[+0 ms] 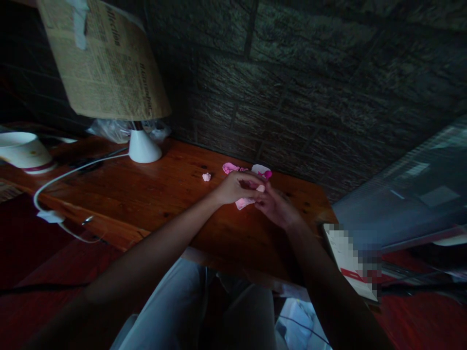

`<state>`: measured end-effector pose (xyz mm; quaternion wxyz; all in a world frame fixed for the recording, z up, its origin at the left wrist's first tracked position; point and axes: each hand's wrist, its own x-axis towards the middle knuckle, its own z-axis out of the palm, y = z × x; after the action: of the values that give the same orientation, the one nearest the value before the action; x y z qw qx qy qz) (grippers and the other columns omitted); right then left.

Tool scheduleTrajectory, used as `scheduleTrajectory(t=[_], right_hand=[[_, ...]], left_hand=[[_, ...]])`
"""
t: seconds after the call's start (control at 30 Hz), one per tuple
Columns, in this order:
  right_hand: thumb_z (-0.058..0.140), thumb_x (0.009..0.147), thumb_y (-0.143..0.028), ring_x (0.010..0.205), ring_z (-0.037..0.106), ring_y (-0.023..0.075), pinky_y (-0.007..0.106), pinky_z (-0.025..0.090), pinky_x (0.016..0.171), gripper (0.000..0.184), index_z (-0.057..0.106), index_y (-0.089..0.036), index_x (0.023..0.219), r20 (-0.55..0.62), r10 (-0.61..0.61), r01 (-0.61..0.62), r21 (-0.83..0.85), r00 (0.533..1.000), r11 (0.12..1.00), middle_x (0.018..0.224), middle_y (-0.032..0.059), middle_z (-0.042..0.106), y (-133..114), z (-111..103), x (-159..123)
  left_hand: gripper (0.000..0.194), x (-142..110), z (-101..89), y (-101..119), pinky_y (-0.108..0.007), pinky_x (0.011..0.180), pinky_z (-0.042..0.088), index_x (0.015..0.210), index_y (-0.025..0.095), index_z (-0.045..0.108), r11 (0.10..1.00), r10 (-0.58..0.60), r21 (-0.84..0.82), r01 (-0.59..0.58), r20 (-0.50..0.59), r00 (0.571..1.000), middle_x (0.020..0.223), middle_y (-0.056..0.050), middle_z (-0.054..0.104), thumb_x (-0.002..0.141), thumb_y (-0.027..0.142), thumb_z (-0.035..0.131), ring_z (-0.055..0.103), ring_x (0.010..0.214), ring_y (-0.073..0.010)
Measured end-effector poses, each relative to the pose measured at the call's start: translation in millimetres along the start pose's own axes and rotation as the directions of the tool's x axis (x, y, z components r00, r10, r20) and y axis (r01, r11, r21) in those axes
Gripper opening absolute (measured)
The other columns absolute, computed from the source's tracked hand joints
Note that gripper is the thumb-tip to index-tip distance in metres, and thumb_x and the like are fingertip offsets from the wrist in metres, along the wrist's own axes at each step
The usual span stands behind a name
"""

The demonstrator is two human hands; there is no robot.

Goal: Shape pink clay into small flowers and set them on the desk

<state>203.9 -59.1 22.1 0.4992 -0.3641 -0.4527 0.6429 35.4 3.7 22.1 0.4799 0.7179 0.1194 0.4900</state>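
Note:
My left hand (pixel 235 188) and my right hand (pixel 274 206) meet over the wooden table, their fingers curled towards each other. Between the fingertips of both is a small pale pink lump (pixel 260 188) that looks like modelling clay. Beneath the hands lies a flat pale pink piece (pixel 243 203), partly covered by them. Just behind, a bright pink piece (pixel 229 168) and a white piece (pixel 260 168) with a magenta blob (pixel 268 174) rest near the wall. A separate crinkled pink lump (pixel 206 177) sits to the left of my left hand.
A lamp with a newsprint shade (pixel 109 63) and white base (pixel 145 146) stands at the table's left. Its white cord (pixel 73 170) hangs over the front edge. A paper cup (pixel 27 151) is at far left. The dark stone wall (pixel 292 87) closes off the back.

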Motion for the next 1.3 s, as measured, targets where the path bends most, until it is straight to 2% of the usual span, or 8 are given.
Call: scheduleTrajectory(t=[0.17,0.33,0.5,0.57,0.73,0.97,1.17,1.3], right_hand=[[0.087,0.07,-0.057,0.078,0.063,0.015,0.03,0.051,0.074,0.039,0.075,-0.025,0.088,0.013,0.118,-0.119,0.046,0.993,0.992,0.083,0.0006,0.073,6,-6,1],[0.092,0.064,-0.051,0.075,0.06,0.0133,0.028,0.05,0.073,0.037,0.075,-0.026,0.084,0.006,0.149,-0.149,0.078,0.989,0.986,0.082,-0.0012,0.071,6,-10,2],[0.09,0.069,-0.046,0.071,0.055,0.0122,0.028,0.048,0.071,0.028,0.074,-0.023,0.073,0.017,0.031,-0.031,-0.01,0.999,0.999,0.071,-0.0014,0.063,-1,-8,-1],[0.093,0.065,-0.045,0.069,0.055,0.0118,0.029,0.049,0.07,0.029,0.077,-0.024,0.076,-0.002,-0.015,0.015,-0.032,1.0,0.999,0.072,-0.0012,0.064,-4,-4,-2],[0.096,0.054,-0.049,0.062,0.052,0.0105,0.026,0.045,0.059,0.037,0.077,-0.023,0.073,-0.092,-0.101,0.088,-0.138,0.991,0.986,0.068,-0.0017,0.065,-8,2,-2],[0.085,0.069,-0.057,0.048,0.034,0.0072,0.026,0.024,0.046,0.042,0.067,-0.02,0.061,-0.201,-0.264,0.205,-0.272,0.943,0.94,0.05,-0.0056,0.047,-2,2,2],[0.09,0.063,-0.055,0.055,0.042,0.008,0.025,0.036,0.053,0.037,0.075,-0.022,0.073,-0.173,-0.219,0.192,-0.16,0.96,0.968,0.061,-0.0045,0.058,-3,8,2],[0.09,0.064,-0.057,0.061,0.049,0.0102,0.026,0.043,0.059,0.038,0.074,-0.023,0.07,-0.111,-0.143,0.134,-0.087,0.983,0.987,0.064,-0.0025,0.061,-8,9,0]], left_hand=[[0.024,-2,-0.8,-2,-0.027,0.076,0.057,0.079,0.015,0.079,0.998,-0.032,0.044,0.032,0.002,0.999,0.085,-0.007,0.079,0.069,0.034,0.09,0.072,0.077,-0.0156],[0.02,-4,0.0,-4,-0.026,0.073,0.057,0.077,0.014,0.078,0.996,-0.053,0.077,0.052,0.012,0.999,0.082,-0.006,0.079,0.072,0.03,0.088,0.072,0.075,-0.0157],[0.038,-4,2.2,-3,-0.034,0.091,0.058,0.101,0.014,0.08,0.998,-0.022,0.061,0.02,0.029,0.999,0.106,-0.011,0.08,0.067,0.028,0.091,0.075,0.098,-0.0217],[0.044,-3,1.2,-2,-0.035,0.095,0.057,0.106,0.014,0.079,0.998,-0.007,0.059,0.005,0.026,1.0,0.112,-0.013,0.079,0.066,0.027,0.092,0.074,0.104,-0.023],[0.041,-2,-1.9,2,-0.034,0.095,0.057,0.102,0.013,0.08,0.99,0.039,0.136,-0.034,-0.031,0.999,0.107,-0.013,0.08,0.066,0.028,0.093,0.074,0.102,-0.0227],[0.036,-2,1.5,-1,-0.033,0.089,0.058,0.097,0.017,0.081,0.987,0.043,0.156,-0.032,-0.07,0.997,0.097,-0.008,0.081,0.066,0.031,0.093,0.073,0.091,-0.0193],[0.037,-3,3.2,-4,-0.035,0.091,0.058,0.1,0.014,0.08,0.994,-0.001,0.106,0.007,-0.049,0.999,0.1,-0.01,0.081,0.071,0.034,0.089,0.074,0.092,-0.0198],[0.033,-3,4.1,-4,-0.034,0.089,0.059,0.098,0.014,0.08,0.998,-0.037,0.043,0.038,-0.027,0.999,0.102,-0.011,0.08,0.077,0.039,0.084,0.075,0.093,-0.02]])
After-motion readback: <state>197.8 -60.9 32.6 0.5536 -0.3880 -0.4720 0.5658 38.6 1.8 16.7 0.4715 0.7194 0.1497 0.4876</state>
